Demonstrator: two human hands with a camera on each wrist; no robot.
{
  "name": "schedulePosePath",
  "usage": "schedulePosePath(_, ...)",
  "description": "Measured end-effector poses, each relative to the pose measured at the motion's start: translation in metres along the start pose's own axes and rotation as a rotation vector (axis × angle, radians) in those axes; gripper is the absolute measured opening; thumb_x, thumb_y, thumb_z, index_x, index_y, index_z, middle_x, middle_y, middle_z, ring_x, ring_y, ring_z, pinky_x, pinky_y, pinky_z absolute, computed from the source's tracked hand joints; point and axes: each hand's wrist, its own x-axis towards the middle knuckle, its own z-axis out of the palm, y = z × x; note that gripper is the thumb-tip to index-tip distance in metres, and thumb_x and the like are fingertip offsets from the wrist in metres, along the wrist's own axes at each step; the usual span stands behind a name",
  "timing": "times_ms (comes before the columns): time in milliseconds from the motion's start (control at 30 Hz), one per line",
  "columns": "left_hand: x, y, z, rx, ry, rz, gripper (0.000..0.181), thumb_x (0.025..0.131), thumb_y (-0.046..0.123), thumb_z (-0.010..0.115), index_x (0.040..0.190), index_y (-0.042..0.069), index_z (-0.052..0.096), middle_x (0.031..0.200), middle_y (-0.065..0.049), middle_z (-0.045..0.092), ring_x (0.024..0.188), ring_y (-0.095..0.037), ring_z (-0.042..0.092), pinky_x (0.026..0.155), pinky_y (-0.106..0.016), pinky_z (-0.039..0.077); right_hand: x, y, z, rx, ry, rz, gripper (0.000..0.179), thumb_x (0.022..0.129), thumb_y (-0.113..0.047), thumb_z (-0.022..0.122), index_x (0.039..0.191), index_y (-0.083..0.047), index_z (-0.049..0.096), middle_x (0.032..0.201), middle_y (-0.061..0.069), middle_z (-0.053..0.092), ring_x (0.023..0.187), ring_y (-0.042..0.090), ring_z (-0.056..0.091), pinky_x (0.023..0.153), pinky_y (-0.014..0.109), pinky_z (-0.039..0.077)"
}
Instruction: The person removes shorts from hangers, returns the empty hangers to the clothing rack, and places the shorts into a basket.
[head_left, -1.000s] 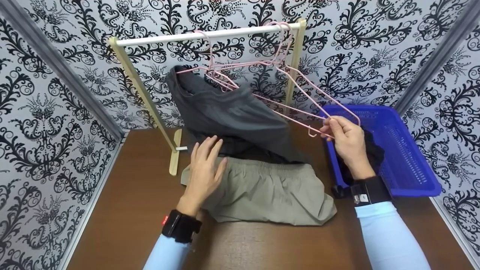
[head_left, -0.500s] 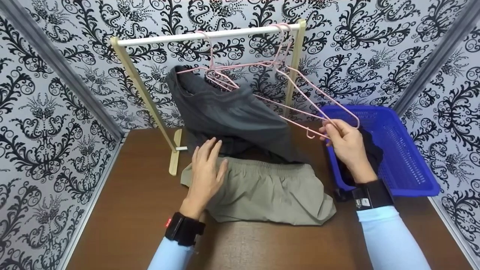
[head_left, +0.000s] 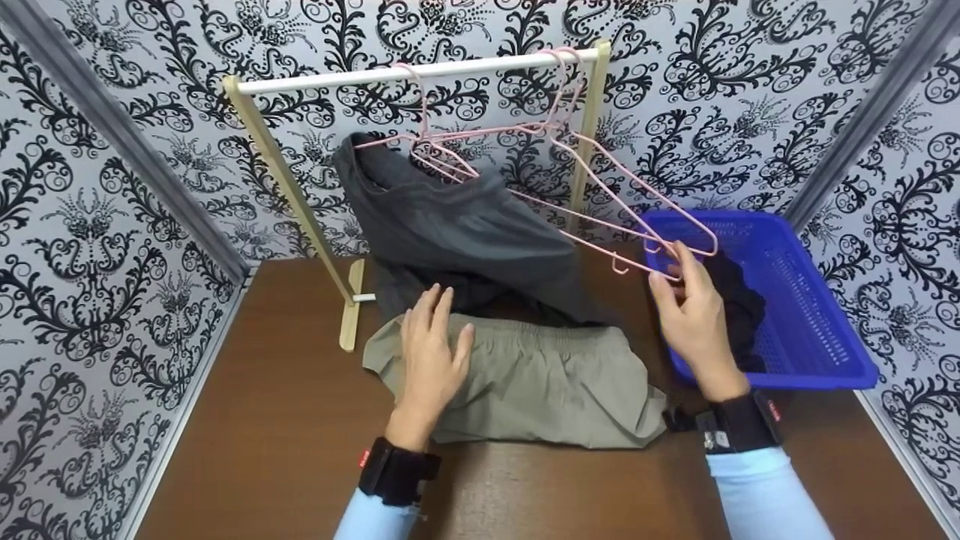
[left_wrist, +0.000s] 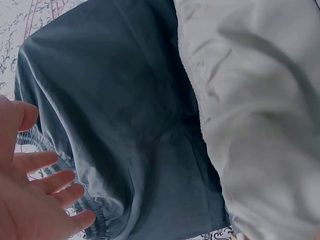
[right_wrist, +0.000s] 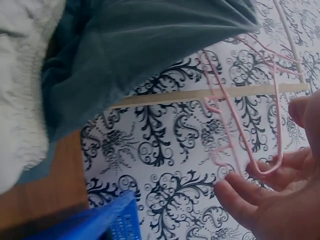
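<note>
My left hand (head_left: 431, 360) hovers over olive-khaki shorts (head_left: 547, 390) laid on the table, its fingers spread and holding nothing. My right hand (head_left: 697, 322) is at the right corner of a pink hanger (head_left: 585, 241); in the right wrist view its fingers lie loosely by the wire loop, the thumb standing apart. A second pink hanger hangs just behind that one. Dark grey shorts (head_left: 465, 232) with an elastic waistband droop from a third pink hanger at the left; their lower part lies behind the khaki shorts.
A small rack with a white rail (head_left: 322, 80) and pale wooden posts stands at the back of the brown table (head_left: 285, 420). The blue plastic basket (head_left: 817, 315) at right holds black cloth (head_left: 731, 300). Patterned walls close off the back and sides.
My right hand has loosened from the front hanger, its thumb coming off the wire. My left hand has shifted slightly right and down over the khaki shorts.
</note>
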Motion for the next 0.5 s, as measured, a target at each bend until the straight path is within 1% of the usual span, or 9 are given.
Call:
schedulePosePath(67, -0.002, 0.002, 0.003, 0.006, -0.004, -0.016, 0.052, 0.1, 0.021, 0.066, 0.145, -0.002, 0.054, 0.15, -0.024, 0.049, 0.14, -0.043, 0.045, 0.114, -0.066, 0.03, -0.009, 0.004, 0.005, -0.01, 0.033, -0.013, 0.059, 0.101, -0.008, 0.061, 0.155, 0.005, 0.041, 0.15, 0.027, 0.05, 0.132, 0.042, 0.053, 0.105, 0.026, 0.045)
schedulePosePath(100, -0.003, 0.003, 0.004, 0.01, -0.007, -0.022, 0.053, 0.1, 0.022, 0.066, 0.146, -0.002, 0.053, 0.151, -0.024, 0.049, 0.141, -0.043, 0.045, 0.115, -0.066, 0.03, -0.013, 0.007, 0.008, -0.013, 0.047, -0.023, 0.061, 0.1, -0.008, 0.062, 0.156, 0.005, 0.038, 0.153, 0.027, 0.047, 0.137, 0.043, 0.049, 0.111, 0.033, 0.042)
schedulePosePath(167, -0.006, 0.005, 0.007, 0.019, -0.016, -0.034, 0.055, 0.1, 0.023, 0.066, 0.146, -0.001, 0.053, 0.152, -0.024, 0.048, 0.142, -0.042, 0.044, 0.117, -0.065, 0.028, -0.022, 0.011, 0.013, -0.017, 0.075, -0.041, 0.065, 0.1, -0.009, 0.063, 0.156, 0.006, 0.036, 0.157, 0.028, 0.042, 0.143, 0.044, 0.042, 0.119, 0.046, 0.035)
schedulePosePath(233, -0.008, 0.007, 0.01, 0.027, -0.026, -0.039, 0.056, 0.1, 0.024, 0.066, 0.147, -0.001, 0.052, 0.152, -0.024, 0.048, 0.143, -0.042, 0.043, 0.118, -0.065, 0.026, -0.031, 0.015, 0.019, -0.016, 0.091, -0.059, 0.066, 0.099, -0.01, 0.063, 0.157, 0.006, 0.035, 0.158, 0.029, 0.039, 0.147, 0.045, 0.037, 0.123, 0.047, 0.027)
schedulePosePath(267, -0.009, 0.007, 0.012, 0.032, -0.03, -0.039, 0.056, 0.1, 0.025, 0.066, 0.147, -0.001, 0.052, 0.152, -0.024, 0.047, 0.143, -0.042, 0.042, 0.118, -0.065, 0.026, -0.035, 0.016, 0.022, -0.016, 0.095, -0.07, 0.066, 0.099, -0.01, 0.063, 0.156, 0.007, 0.035, 0.158, 0.029, 0.038, 0.147, 0.045, 0.036, 0.124, 0.045, 0.025)
schedulePosePath(400, -0.012, 0.01, 0.018, 0.044, -0.036, -0.029, 0.059, 0.099, 0.027, 0.068, 0.147, -0.002, 0.052, 0.153, -0.024, 0.047, 0.144, -0.043, 0.041, 0.118, -0.066, 0.026, -0.048, 0.022, 0.032, -0.021, 0.095, -0.109, 0.065, 0.099, -0.01, 0.064, 0.155, 0.008, 0.037, 0.158, 0.031, 0.038, 0.147, 0.046, 0.035, 0.125, 0.036, 0.022)
schedulePosePath(500, -0.014, 0.012, 0.021, 0.062, -0.036, -0.02, 0.06, 0.098, 0.029, 0.068, 0.148, 0.0, 0.052, 0.153, -0.024, 0.047, 0.144, -0.043, 0.04, 0.118, -0.065, 0.025, -0.055, 0.025, 0.037, -0.037, 0.088, -0.145, 0.063, 0.099, -0.009, 0.065, 0.153, 0.008, 0.04, 0.157, 0.031, 0.039, 0.146, 0.048, 0.036, 0.125, 0.036, 0.022)
